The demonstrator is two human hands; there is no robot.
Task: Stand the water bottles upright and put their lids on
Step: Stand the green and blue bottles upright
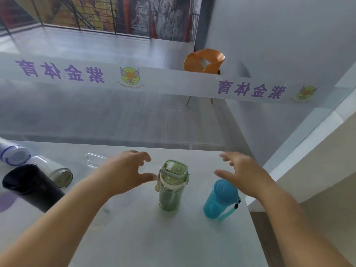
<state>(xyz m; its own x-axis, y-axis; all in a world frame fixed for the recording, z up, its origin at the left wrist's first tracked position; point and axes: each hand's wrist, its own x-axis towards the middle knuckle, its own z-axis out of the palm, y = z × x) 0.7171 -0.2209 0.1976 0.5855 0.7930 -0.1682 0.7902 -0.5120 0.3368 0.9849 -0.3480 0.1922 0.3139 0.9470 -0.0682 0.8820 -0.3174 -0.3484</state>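
A green bottle (170, 191) stands upright in the middle of the white table (146, 237), its pale green lid on. To its right a blue bottle (218, 199) stands upright with its blue lid on and a strap hanging at its side. My left hand (127, 173) hovers open just left of the green bottle's lid, thumb almost touching it. My right hand (242, 174) is open above and behind the blue bottle, holding nothing. At the left, a black bottle (28, 186), a clear bottle with a greenish end (55, 171) and a white bottle with blue lines (13, 154) lie on their sides.
A small clear bottle or cup (94, 160) lies behind my left wrist. A glass wall with purple lettering (173, 112) rises right behind the table's far edge. The table's right edge drops off near the blue bottle. An orange chair (204, 61) stands beyond the glass.
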